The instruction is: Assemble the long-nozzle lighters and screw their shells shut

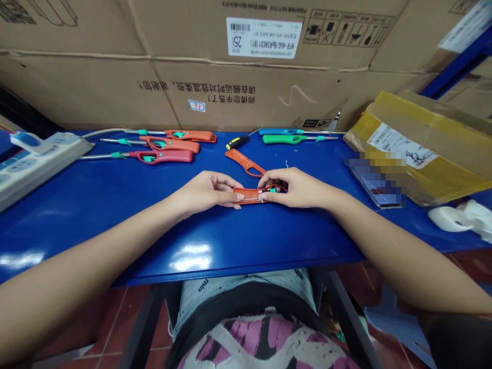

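Both my hands hold an orange lighter half-shell [251, 194] just above the blue table. My left hand [207, 192] pinches its left end between thumb and fingers. At the other end, by the trigger loop, my right hand [294, 188] grips it, the thumb on the small parts inside. A green trigger piece shows beside the right fingers; the finer inner parts are too small to tell. Beyond my hands lies a loose orange shell half [244, 162] with a finger loop. A yellow-and-black screwdriver [236, 142] rests behind that.
Several long-necked lighters, orange and red [163, 156], lie at the back left, with green [282, 139] and blue ones right of the screwdriver. A power strip [42, 159] stands left. A phone [374, 182], a taped box [423, 148] and a white object [449, 219] are right. Large cartons [115, 92] wall the back.
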